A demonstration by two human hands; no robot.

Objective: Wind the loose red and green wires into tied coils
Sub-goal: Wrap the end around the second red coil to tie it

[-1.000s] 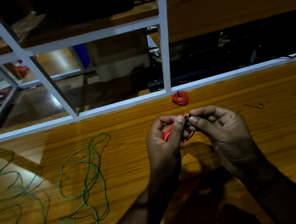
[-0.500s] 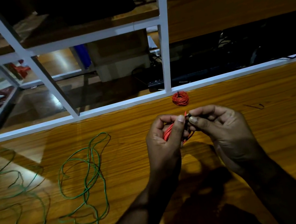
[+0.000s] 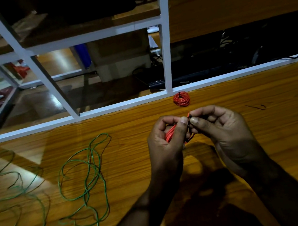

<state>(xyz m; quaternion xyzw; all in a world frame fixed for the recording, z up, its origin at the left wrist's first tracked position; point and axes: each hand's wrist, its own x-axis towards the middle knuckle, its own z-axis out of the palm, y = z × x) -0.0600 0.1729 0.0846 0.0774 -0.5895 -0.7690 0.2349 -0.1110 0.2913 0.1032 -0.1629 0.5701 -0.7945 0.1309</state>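
Hands come first, nearest you, raised just above the table point(image 3: 261, 136). Your left hand point(image 3: 164, 145) curls its fingers round a red coil point(image 3: 170, 135), thumb pressed up along its side. Your right hand point(image 3: 224, 133) meets it, thumb and forefinger pinching a small black tie point(image 3: 190, 116) at the coil's top edge, the other fingers curled in. Both thumb tips sit almost touching.

To your left, green wire point(image 3: 88, 177) lies loose on the table in open loops, well apart from your hands, with more green strands trailing off toward the left edge.

Beyond your hands, a second red coil point(image 3: 181, 99) rests on the table, already bound with a dark tie, just beside the white frame point(image 3: 124, 104) along the table's far edge. To its right lies a short dark wire scrap point(image 3: 255, 107).

Past the frame, a pale box point(image 3: 122, 59) sits on the floor; whether anything is in it you cannot tell.
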